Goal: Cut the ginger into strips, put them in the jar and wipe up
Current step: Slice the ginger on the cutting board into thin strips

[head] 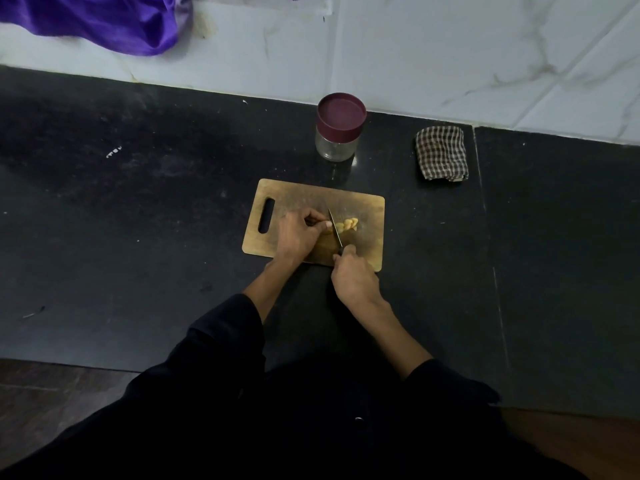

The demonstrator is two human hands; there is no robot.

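On the dark stone counter (138,202), head view, we list as follows. Item one: a rectangular wooden cutting board (367,209) with a slotted handle hole at its left end, lying flat at scene centre. Item two: a pale yellow piece of ginger (347,225), partly cut, resting on the board's middle. Item three: our left hand (298,233), fingers curled, fingertips pressing the ginger's left end. Item four: our right hand (353,277), closed around the handle of a small dark-bladed knife (335,230), whose blade runs from near to far, just beside the left fingertips and across the ginger. Item five: a clear glass jar with a maroon screw lid (341,126), lid on, upright beyond the board's far edge, apart from it. Item six: a folded brown-and-white checked cloth (441,152), right of the jar, near the wall. Item seven: a white marble-patterned wall (450,46) at the far side. Item eight: a purple shiny fabric (104,19), far left. Dark sleeves (225,341) cover both forearms.
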